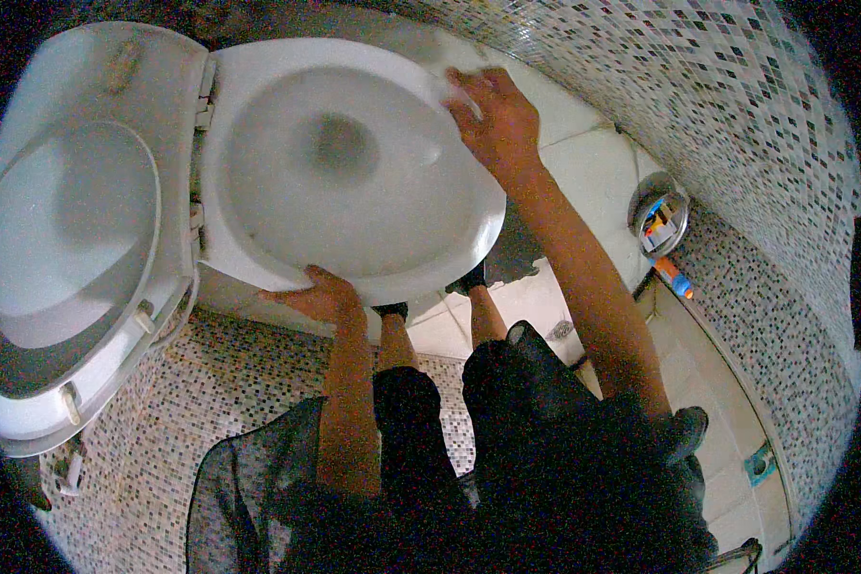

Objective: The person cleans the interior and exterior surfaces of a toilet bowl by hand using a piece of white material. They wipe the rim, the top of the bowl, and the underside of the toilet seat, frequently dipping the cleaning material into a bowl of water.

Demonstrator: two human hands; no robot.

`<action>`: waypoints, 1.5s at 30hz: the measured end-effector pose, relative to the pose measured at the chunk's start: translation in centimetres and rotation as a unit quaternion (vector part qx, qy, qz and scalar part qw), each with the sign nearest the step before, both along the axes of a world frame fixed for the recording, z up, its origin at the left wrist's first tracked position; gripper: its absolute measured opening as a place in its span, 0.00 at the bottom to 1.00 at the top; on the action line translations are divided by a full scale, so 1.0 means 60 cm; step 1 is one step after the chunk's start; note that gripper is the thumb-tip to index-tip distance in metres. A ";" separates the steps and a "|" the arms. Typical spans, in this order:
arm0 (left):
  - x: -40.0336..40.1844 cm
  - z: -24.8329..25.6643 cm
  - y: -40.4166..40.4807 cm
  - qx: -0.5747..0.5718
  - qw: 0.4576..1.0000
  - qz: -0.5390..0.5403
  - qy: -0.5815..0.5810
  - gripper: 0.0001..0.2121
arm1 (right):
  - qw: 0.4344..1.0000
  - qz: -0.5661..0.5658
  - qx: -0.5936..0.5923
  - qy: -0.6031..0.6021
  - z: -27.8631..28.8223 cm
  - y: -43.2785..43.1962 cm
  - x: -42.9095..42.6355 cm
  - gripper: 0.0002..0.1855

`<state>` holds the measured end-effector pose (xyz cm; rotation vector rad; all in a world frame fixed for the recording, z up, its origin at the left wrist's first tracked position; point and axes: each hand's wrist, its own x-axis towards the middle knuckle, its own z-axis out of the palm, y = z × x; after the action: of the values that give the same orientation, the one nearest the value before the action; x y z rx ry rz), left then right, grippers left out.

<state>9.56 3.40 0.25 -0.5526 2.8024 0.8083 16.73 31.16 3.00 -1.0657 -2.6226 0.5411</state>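
Note:
A white ceramic toilet bowl (359,237) fills the upper middle of the view, its inside bare down to the dark drain area. At the near rim is my left hand (323,295), one digit over the top edge and others along the outer side. My right hand (499,118) is at the front right of the rim, blurred, with its fingers apart and curved. Whether it touches the rim is hard to tell. The toilet seat (125,351) and the lid (64,215) stand raised at the left, behind the white hinges (204,100).
Mosaic-tiled walls (746,86) close in at the right and the lower left. On the light floor tiles (588,172) are a dark patch by the bowl and a round drain cover (560,331). A clear container (664,222) with small items sits by an orange-and-blue tube (673,278).

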 end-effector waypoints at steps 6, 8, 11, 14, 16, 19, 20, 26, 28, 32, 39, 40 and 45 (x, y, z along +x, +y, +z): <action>0.006 -0.038 -0.038 -0.052 0.990 -0.083 0.105 0.41 | 0.997 0.013 -0.075 0.022 -0.005 0.006 0.027 0.17; 0.015 -0.055 -0.041 0.005 0.995 -0.058 0.079 0.41 | 0.998 0.027 -0.045 0.019 -0.014 0.022 0.004 0.17; 0.014 -0.022 -0.008 0.004 0.998 -0.033 0.052 0.41 | 0.997 0.039 -0.054 0.024 -0.034 0.058 -0.050 0.18; 0.007 -0.015 -0.013 -0.012 0.996 -0.040 0.079 0.41 | 0.992 0.033 -0.118 0.001 -0.027 0.056 -0.030 0.19; 0.004 -0.010 -0.011 -0.010 0.997 -0.028 0.073 0.40 | 0.980 0.011 -0.198 0.029 -0.025 0.043 0.021 0.19; 0.015 0.010 0.026 0.015 1.000 0.014 0.012 0.40 | 0.988 0.045 -0.140 0.045 -0.043 0.069 0.010 0.19; 0.011 0.018 0.029 0.025 0.999 0.022 0.011 0.40 | 0.991 0.051 -0.121 0.036 -0.043 0.074 -0.034 0.18; 0.007 -0.010 0.006 -0.012 0.998 0.001 0.062 0.40 | 0.984 0.027 -0.174 0.026 -0.016 0.052 0.010 0.18; 0.012 -0.014 -0.002 -0.019 0.998 0.007 0.057 0.40 | 0.974 0.006 -0.226 0.023 -0.001 0.039 0.047 0.18; 0.012 -0.013 0.006 -0.025 0.999 0.003 0.044 0.40 | 0.990 0.034 -0.135 0.018 -0.019 0.066 -0.041 0.18; 0.004 -0.007 -0.008 -0.051 0.998 -0.016 0.042 0.41 | 0.987 0.005 -0.162 -0.017 0.002 0.004 0.077 0.18; 0.007 -0.009 -0.010 -0.027 0.998 -0.022 0.058 0.41 | 0.992 0.027 -0.127 -0.001 0.001 0.007 0.068 0.19; 0.006 -0.004 -0.008 -0.006 0.996 -0.037 0.081 0.42 | 0.997 0.037 -0.069 -0.006 -0.009 0.008 0.029 0.19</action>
<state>9.91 2.90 0.01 -0.3981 2.9573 0.8579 18.45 31.61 2.46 -1.0169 -2.6772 0.7433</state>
